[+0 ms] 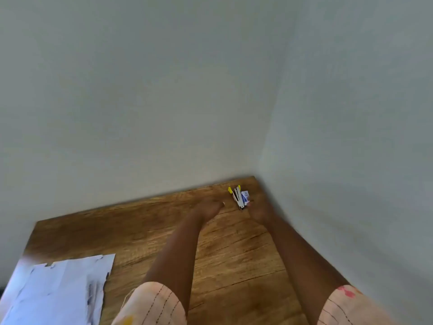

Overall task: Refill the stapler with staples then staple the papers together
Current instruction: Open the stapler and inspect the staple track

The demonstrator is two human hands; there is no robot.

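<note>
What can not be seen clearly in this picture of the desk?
- Stapler, head view: too small and blurred to tell whether staples are loaded.
- Small packet beside it: print unreadable.
- Papers: cut off by the left and bottom edges, motion-blurred.
- Left hand and right hand: fingers smeared, contact unclear.

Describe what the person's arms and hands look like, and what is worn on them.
Both forearms are bare from the sleeves forward, and both hands, left hand and right hand, are bare, with no gloves visible. The left sleeve is pale peach with dark stitched lines and a yellow patch. The right sleeve matches, with a pink-red mark. Motion blur hides finer details such as rings.
</note>
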